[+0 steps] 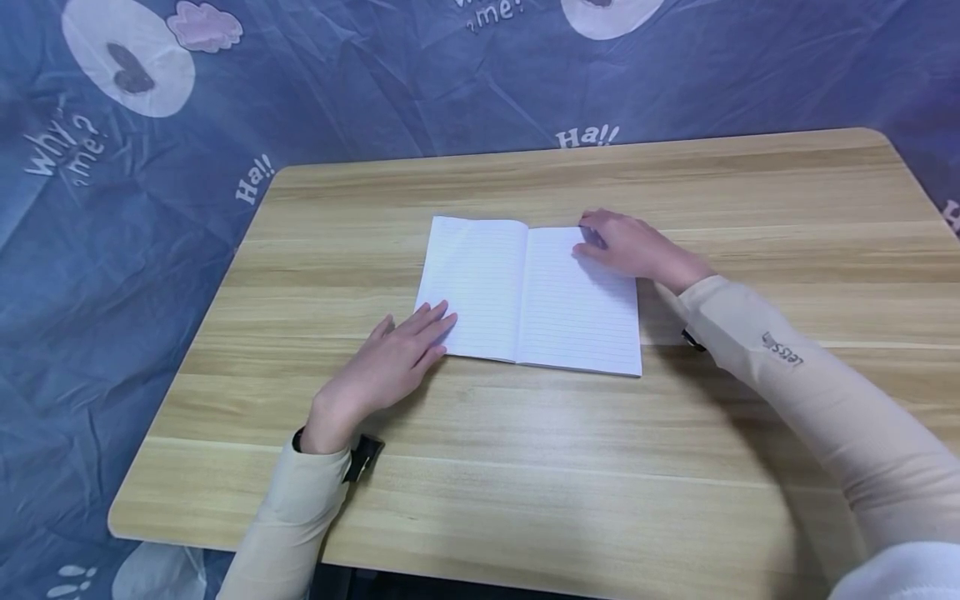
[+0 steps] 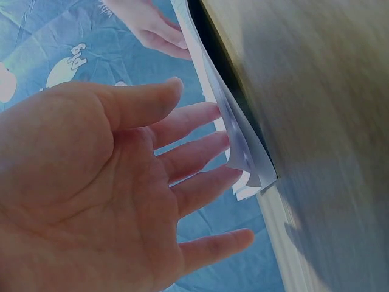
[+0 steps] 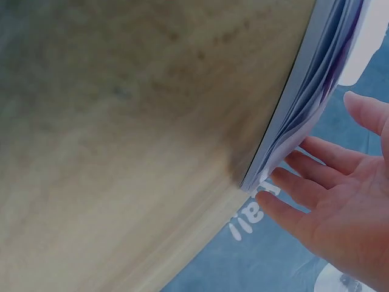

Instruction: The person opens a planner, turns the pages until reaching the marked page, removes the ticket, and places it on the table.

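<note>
An open notebook (image 1: 483, 283) with lined white pages lies flat on the wooden table, its fold running down the middle. My left hand (image 1: 390, 360) rests its outstretched fingers on the lower left corner of the left page. In the left wrist view the left hand's fingers (image 2: 194, 155) are spread and straight over the page edges (image 2: 243, 146), which lift slightly at the corner. My right hand (image 1: 637, 246) is at the top right corner of the right page. In the right wrist view its fingers (image 3: 304, 182) extend, slightly bent, to the notebook's layered page edges (image 3: 304, 103).
The light wooden table (image 1: 525, 467) has rounded corners and surrounds the notebook. Behind and to the left hangs a blue cloth (image 1: 360, 75) printed with white shapes and words. Dark wrist straps (image 1: 363, 457) show at both sleeve ends.
</note>
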The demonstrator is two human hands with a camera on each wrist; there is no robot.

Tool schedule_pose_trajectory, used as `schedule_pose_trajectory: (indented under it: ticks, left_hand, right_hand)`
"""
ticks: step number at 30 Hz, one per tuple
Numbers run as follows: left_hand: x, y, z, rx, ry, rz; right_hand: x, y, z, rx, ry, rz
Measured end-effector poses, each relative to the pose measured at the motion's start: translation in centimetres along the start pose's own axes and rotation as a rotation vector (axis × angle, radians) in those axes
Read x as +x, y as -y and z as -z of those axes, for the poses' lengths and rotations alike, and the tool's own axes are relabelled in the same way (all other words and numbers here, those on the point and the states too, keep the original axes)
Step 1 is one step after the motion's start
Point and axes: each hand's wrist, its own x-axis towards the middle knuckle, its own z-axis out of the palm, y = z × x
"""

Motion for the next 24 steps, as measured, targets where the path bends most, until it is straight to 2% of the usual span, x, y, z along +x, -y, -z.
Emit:
schedule_pose_trajectory:
  ticks: [12, 24]
  left_hand:
    - [-0.1, 0.0, -0.1, 0.011, -0.016, -0.02]
    - [-0.1, -0.1, -0.1, 0.011, -0.02, -0.027]
  right_hand:
    - [-0.3, -0.2, 0.7, 0.054, -0.016, -0.049]
    - [-1.2, -1.7, 1.3, 0.105, -0.075, -0.09]
